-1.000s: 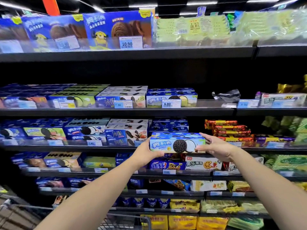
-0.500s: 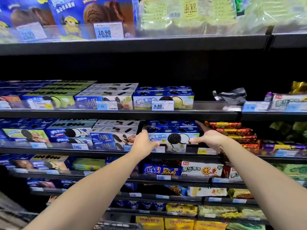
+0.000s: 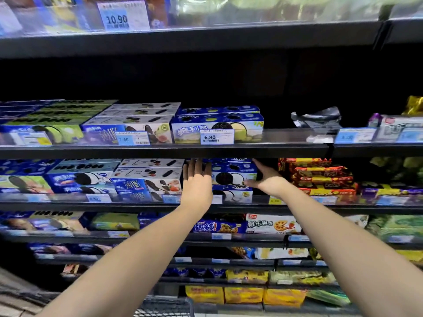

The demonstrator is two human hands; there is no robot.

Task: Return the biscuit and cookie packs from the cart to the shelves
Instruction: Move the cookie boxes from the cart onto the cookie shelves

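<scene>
A second ago the blue cookie box [image 3: 233,176] is held out in front of the shelves; it now sits inside the rack, and both hands have followed it in.

The shelf [image 3: 286,205] carrying it runs across the middle of the view, with the shelf above [image 3: 160,152] close over it. At 6 o'clock in the view, the wire rim of the cart [image 3: 164,305] shows between the forearms. The box lies on top of a matching blue box [image 3: 235,194]. Stacked red packs [image 3: 320,177] lie at its 3 o'clock, white boxes [image 3: 148,172] at its 9 o'clock.

The left hand [image 3: 197,181] lies flat against the box's 9 o'clock end, fingers straight and together. The right hand [image 3: 266,180] is spread against the 3 o'clock end, thumb along the lower front edge. A 6.80 price tag [image 3: 217,137] hangs at the box's 12 o'clock.
</scene>
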